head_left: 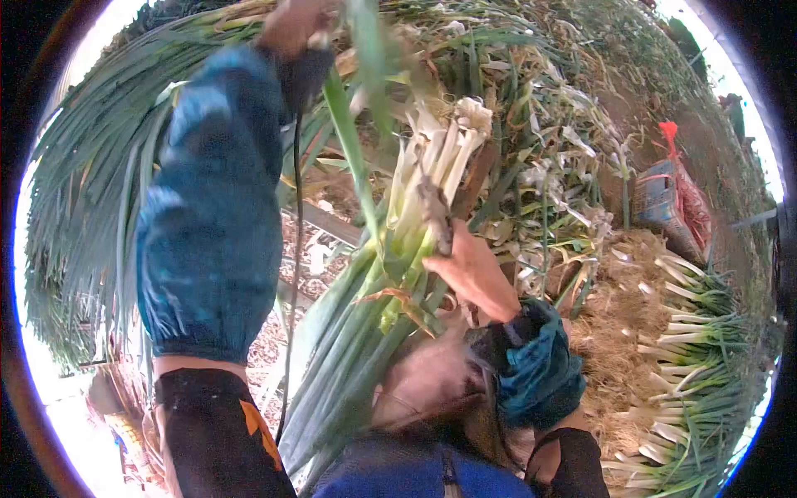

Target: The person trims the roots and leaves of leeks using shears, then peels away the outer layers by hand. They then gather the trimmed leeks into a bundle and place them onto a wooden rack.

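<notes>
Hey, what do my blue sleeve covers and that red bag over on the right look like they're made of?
Blue sleeve covers: probably thin matte woven cloth; they crease softly and bunch at the wrist behind the right hand gripping the green onion bunch. Red bag: seemingly plastic netting, see-through mesh with a tied top, though too small to be sure.

Location: outdoor farm sorting area for a harvested crop. Indicators: heap of green onions (91,166) at 9 o'clock; bundle of green onions (390,274) at centre; trimmed leaves (540,141) littering the ground at 1 o'clock; basket (660,199) on bare soil (614,332) at 3 o'clock; cleaned stalks (697,349) laid in rows at 4 o'clock. Daylight illuminates the site.
</notes>
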`<state>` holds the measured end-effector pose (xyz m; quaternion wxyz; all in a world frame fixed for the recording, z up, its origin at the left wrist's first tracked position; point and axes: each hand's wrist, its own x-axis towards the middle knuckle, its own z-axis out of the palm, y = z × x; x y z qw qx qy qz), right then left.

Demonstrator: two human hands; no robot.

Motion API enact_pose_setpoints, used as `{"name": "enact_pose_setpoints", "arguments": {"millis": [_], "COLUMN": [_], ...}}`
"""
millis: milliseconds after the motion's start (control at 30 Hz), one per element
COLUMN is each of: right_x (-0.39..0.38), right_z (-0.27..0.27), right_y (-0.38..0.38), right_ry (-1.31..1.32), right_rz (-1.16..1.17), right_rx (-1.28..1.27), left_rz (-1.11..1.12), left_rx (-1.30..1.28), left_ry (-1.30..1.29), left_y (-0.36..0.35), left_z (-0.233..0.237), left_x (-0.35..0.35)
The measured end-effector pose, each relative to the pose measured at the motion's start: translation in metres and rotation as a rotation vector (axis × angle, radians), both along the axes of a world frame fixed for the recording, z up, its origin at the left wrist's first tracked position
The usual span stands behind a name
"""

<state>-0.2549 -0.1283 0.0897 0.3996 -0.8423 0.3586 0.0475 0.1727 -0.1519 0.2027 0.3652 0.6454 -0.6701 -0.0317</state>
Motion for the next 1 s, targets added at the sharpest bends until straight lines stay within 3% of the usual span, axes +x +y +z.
{"name": "enact_pose_setpoints", "arguments": {"millis": [33,100,133,167,200,233,267,300,333,367,400,500,533,633,700,800,867,933,1000], "right_x": [-0.002,-0.003,-0.015,-0.026,-0.031,-0.043,-0.058,-0.071,-0.080,-0.086,-0.089,-0.082,-0.071,-0.062,-0.056,-0.040,-0.018,-0.003,0.011], "right_z": [0.000,0.025,-0.008,-0.039,-0.016,-0.032,-0.063,-0.103,-0.149,-0.197,-0.221,-0.201,-0.197,-0.139,-0.112,-0.112,-0.114,-0.104,-0.087], "right_y": [-0.010,-0.032,-0.054,-0.075,-0.079,-0.091,-0.105,-0.118,-0.129,-0.138,-0.141,-0.128,-0.127,-0.103,-0.099,-0.104,-0.099,-0.085,-0.068], "right_ry": [0.017,0.129,0.023,-0.034,0.048,0.119,0.210,0.296,0.313,0.329,0.344,0.378,0.378,0.354,0.274,0.026,-0.234,-0.358,-0.369], "right_rz": [-0.087,-0.264,-0.390,-0.470,-0.531,-0.482,-0.146,0.201,0.180,0.158,0.134,0.537,0.520,0.085,-0.174,-0.356,-0.378,-0.244,-0.248], "right_rx": [-0.020,0.022,-0.001,-0.048,-0.042,-0.113,-0.330,-0.541,-0.458,-0.376,-0.293,-0.471,-0.431,-0.221,-0.158,-0.154,-0.069,0.061,0.234], "left_rz": [-0.310,0.259,0.550,0.609,0.752,0.728,0.652,0.579,0.512,0.471,0.409,0.225,0.167,0.092,0.158,0.305,0.414,0.738,0.643], "left_rx": [-0.048,-0.259,-0.360,-0.395,-0.324,-0.148,0.213,0.399,0.388,0.547,0.515,0.510,0.520,0.650,0.949,0.577,0.127,0.018,0.091], "left_ry": [0.488,-0.764,-1.391,-0.558,-0.654,-0.496,-0.537,-0.380,0.121,0.071,-0.008,-0.200,-0.262,-0.057,-0.242,0.303,0.367,-0.207,-0.202], "left_y": [-0.034,-0.014,0.002,0.012,0.026,0.047,0.069,0.088,0.108,0.121,0.128,0.109,0.103,0.092,0.052,0.030,0.031,0.021,0.006], "left_z": [0.000,0.036,0.050,0.024,0.000,-0.032,-0.052,-0.084,-0.124,-0.146,-0.163,-0.170,-0.169,-0.173,-0.132,-0.082,-0.050,-0.034,-0.055], "left_x": [0.043,-0.042,-0.082,-0.083,-0.101,-0.110,-0.130,-0.139,-0.154,-0.164,-0.178,-0.227,-0.234,-0.229,-0.212,-0.122,-0.060,0.001,0.001]}}
